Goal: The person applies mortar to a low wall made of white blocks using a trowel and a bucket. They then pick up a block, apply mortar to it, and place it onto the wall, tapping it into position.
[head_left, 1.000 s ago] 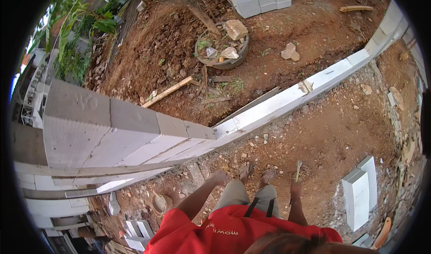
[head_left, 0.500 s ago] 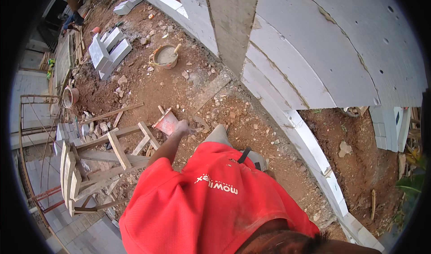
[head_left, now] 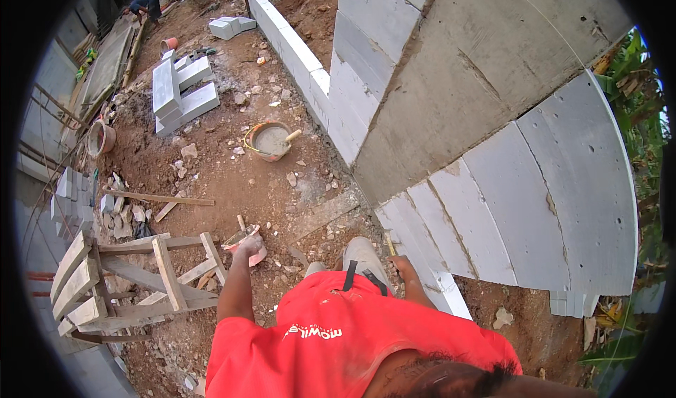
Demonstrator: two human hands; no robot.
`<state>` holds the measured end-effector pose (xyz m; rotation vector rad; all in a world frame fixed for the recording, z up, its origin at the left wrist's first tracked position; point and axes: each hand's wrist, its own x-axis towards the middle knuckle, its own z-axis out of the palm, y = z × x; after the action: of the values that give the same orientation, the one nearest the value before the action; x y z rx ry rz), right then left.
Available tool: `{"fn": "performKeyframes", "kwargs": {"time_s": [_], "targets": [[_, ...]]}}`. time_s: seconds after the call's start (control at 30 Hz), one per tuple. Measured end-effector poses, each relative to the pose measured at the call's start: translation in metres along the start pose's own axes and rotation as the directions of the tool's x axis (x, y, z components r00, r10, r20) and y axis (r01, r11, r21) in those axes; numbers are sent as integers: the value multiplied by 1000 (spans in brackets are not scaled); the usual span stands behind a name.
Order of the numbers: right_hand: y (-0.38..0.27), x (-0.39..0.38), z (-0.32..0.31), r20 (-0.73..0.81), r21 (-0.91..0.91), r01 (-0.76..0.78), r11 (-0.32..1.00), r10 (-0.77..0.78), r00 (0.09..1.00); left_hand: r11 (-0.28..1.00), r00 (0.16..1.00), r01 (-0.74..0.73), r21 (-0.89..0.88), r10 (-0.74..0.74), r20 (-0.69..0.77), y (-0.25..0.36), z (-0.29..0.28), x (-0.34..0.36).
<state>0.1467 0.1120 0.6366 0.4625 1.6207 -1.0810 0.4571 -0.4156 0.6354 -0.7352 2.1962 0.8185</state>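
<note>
My left hand (head_left: 248, 246) is closed on a small red bucket (head_left: 258, 253) dusted with pale mortar. A light wooden handle (head_left: 241, 223) sticks up out of it. Close to the foot of the block wall (head_left: 486, 211), my right hand (head_left: 403, 266) is closed round a thin, yellowish, stick-like thing (head_left: 390, 244); its kind is too small to make out. Farther ahead on the soil, a round tub of grey mortar (head_left: 272, 140) stands with a wooden-handled tool (head_left: 293, 136) resting in it.
A wooden trestle (head_left: 169, 271) stands at my left. White blocks (head_left: 189, 102) lie stacked ahead, near an orange bucket (head_left: 102, 138). Planks (head_left: 163, 198) and rubble lie on the soil. A grey concrete column (head_left: 451, 81) rises within the wall. Another person (head_left: 146, 6) bends far off.
My view has swung toward the wall. My right hand has come into sight beside it with the thin thing. The red bucket stays in my left hand, now tilted differently.
</note>
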Motion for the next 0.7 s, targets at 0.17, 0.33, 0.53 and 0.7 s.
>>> {"fn": "performKeyframes", "kwargs": {"time_s": [0.17,0.33,0.53,0.7], "targets": [[-51,50,22,-75,-272,18,962,-40,996,920,920,-179,-348,32,-390,139,-207,43],[-47,144,31,-194,-750,117,651,-385,902,827,708,-514,-228,258,-658,296,-433,49],[-187,113,78,-163,-661,20,751,-169,972,602,447,-793,-88,478,-756,421,-637,29],[-295,54,81,-137,-533,219,818,-339,931,405,233,-913,49,617,-752,490,-737,68]]}}
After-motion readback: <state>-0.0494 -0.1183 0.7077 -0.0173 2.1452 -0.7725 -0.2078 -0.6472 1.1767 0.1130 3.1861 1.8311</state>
